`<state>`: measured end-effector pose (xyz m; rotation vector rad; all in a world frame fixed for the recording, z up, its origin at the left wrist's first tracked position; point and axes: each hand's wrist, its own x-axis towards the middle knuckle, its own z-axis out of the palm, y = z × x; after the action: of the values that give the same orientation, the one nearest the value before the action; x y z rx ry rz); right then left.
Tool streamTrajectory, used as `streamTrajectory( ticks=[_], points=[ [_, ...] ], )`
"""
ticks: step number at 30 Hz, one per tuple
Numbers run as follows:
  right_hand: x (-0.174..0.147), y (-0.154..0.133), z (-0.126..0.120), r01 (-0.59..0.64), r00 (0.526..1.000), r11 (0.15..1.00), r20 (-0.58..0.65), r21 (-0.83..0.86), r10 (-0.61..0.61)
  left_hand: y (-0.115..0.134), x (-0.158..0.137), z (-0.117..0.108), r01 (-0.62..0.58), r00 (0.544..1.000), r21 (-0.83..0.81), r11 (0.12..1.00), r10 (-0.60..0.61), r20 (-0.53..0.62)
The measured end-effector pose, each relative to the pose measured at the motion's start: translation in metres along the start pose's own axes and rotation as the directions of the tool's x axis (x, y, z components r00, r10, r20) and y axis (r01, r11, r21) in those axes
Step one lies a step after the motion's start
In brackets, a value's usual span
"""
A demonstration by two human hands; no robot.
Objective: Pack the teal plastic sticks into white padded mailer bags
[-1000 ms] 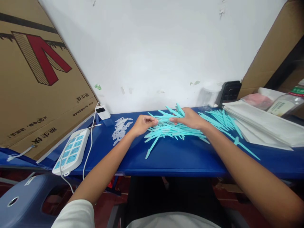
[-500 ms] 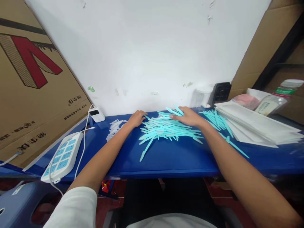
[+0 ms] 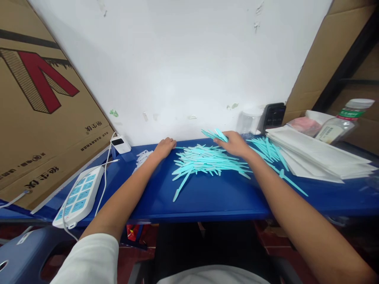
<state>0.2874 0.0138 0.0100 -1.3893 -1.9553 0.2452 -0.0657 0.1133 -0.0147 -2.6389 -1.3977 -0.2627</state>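
Note:
My right hand (image 3: 235,144) is closed around a small bundle of slim turquoise plastic sticks (image 3: 211,134), shaped like eyebrow razors, raised at the back of a larger heap. That heap of turquoise sticks (image 3: 204,159) lies loosely crossed on the blue table (image 3: 207,201), with one stick jutting toward the front. At the heap's back left, my left hand (image 3: 166,148) rests with its fingers curled; what they hold, if anything, is hidden. A stick end shows close to those fingertips. Left of that hand is a pile of small whitish pieces (image 3: 142,158), partly covered by my forearm.
Another turquoise group (image 3: 268,150) lies at the right, beside white paper sheets (image 3: 319,156) and a plastic bottle (image 3: 340,124). A clear jar (image 3: 251,120) and black device (image 3: 272,117) stand by the wall. Left are a power strip (image 3: 78,197), white device (image 3: 121,144) and cardboard box (image 3: 59,130).
My right hand has lifted its sticks slightly clear of the heap. My left hand has shifted left, away from the heap, and its fingers have drawn in.

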Motion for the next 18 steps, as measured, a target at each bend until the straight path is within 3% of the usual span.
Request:
streamTrajectory(
  ticks=[8,13,18],
  points=[
    [0.0,0.002,0.001,0.001,0.999,0.999,-0.044,-0.04,-0.002,-0.021,-0.033,-0.014,0.083,0.996,-0.128,0.988,-0.088,-0.032],
    [0.0,0.003,-0.001,-0.034,0.993,0.998,-0.113,-0.062,0.027,0.012,-0.04,-0.031,-0.008,0.992,-0.454,0.891,-0.052,-0.118],
    [0.002,0.01,-0.002,-0.106,0.978,0.991,-0.186,-0.08,0.089,0.057,-0.033,-0.051,-0.108,0.989,-0.521,0.847,0.038,-0.144]
  ],
)
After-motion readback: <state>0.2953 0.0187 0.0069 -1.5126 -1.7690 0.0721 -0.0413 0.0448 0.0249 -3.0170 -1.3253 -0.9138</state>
